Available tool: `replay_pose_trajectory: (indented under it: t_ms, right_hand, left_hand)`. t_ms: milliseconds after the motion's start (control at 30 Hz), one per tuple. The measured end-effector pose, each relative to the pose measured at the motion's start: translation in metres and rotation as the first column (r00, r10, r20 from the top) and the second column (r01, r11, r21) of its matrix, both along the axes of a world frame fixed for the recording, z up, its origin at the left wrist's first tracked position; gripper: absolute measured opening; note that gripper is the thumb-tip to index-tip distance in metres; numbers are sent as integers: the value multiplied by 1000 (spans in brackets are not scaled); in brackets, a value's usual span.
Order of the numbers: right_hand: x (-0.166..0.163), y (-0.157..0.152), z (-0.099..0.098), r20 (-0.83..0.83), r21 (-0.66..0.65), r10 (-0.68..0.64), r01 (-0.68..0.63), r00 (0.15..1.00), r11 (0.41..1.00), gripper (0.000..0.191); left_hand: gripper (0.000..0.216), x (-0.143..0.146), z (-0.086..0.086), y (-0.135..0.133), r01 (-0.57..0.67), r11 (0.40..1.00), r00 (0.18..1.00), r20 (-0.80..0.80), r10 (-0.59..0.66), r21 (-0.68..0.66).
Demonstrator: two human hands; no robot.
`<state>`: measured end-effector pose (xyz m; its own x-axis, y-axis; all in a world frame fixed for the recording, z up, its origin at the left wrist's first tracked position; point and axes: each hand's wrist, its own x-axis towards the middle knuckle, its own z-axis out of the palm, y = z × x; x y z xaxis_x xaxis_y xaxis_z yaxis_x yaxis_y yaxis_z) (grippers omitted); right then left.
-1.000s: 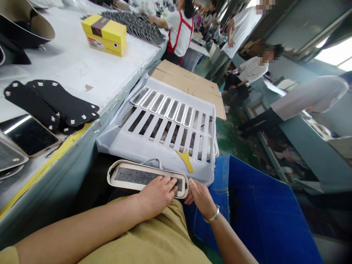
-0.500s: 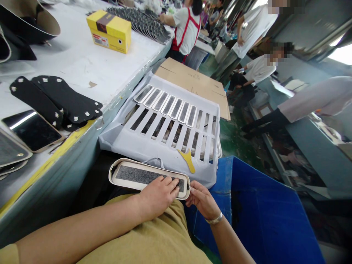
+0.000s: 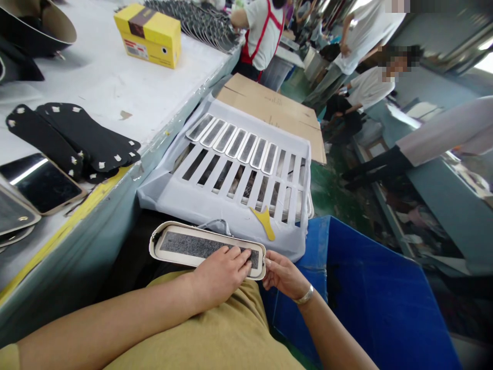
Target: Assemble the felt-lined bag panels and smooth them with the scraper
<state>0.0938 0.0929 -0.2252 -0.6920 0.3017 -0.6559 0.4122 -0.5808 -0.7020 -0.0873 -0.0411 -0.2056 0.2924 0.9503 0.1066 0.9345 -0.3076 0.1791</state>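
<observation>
A long cream-edged piece with a grey felt middle point(image 3: 185, 243) lies across my lap. My left hand point(image 3: 219, 273) rests on its right part, fingers flat and pressing on the felt. My right hand point(image 3: 283, 275) pinches the piece's right end between thumb and fingers; a metal bracelet circles that wrist. Just beyond stands a white slotted rack point(image 3: 200, 203) with several similar felt pieces point(image 3: 234, 143) laid in its far slots. A small yellow tool point(image 3: 265, 221) lies on the rack's near edge.
A white worktable point(image 3: 108, 77) at left carries black leather pieces point(image 3: 73, 139), a phone point(image 3: 40, 182) and a yellow box point(image 3: 148, 35). A blue bin point(image 3: 370, 303) sits at right, cardboard point(image 3: 269, 110) behind the rack. Other people work at the far end.
Both hands stay on the cream piece's right end with only slight finger shifts. The view has drifted a little.
</observation>
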Motion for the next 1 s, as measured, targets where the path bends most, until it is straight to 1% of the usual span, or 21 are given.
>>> replay_pose_trajectory:
  t_ms: [167,333,400,467,533,633,700,733,800,1000]
  right_hand:
    - [-4,11,7,75,3,114,-114,991,993,37]
    - [-2,15,4,92,-13,147,-146,985,989,41]
    - [-2,15,6,99,-4,153,-153,983,988,44]
    - [-5,12,12,142,51,176,-185,974,982,45]
    - [-11,8,19,247,163,200,-244,948,956,38]
    - [-20,-1,27,439,353,155,-328,885,876,24]
    - [-24,-6,29,501,431,112,-360,858,828,22]
    - [-25,-9,29,512,456,96,-364,854,812,22]
    - [-26,-14,29,509,487,70,-354,858,798,22]
    - [-25,-20,28,468,521,25,-298,884,800,25]
  left_hand:
    - [32,-1,2,1,12,1000,1000,4,-12,-20]
    - [31,-1,2,2,5,1000,1000,-6,-5,-15]
    - [30,0,1,2,-1,1000,1000,-5,1,-17]
    - [30,0,2,2,-3,1000,1000,-4,3,-20]
    - [29,0,2,3,-5,1000,1000,-2,5,-15]
    - [28,0,3,2,-5,1000,1000,-2,5,-8]
    - [28,1,2,2,-11,1000,1000,-3,11,-3]
    - [28,1,1,1,-14,1000,1000,-4,14,-2]
    - [30,1,-1,0,-19,1000,1000,-3,19,1]
    - [30,0,-2,0,-18,1000,1000,6,18,6]
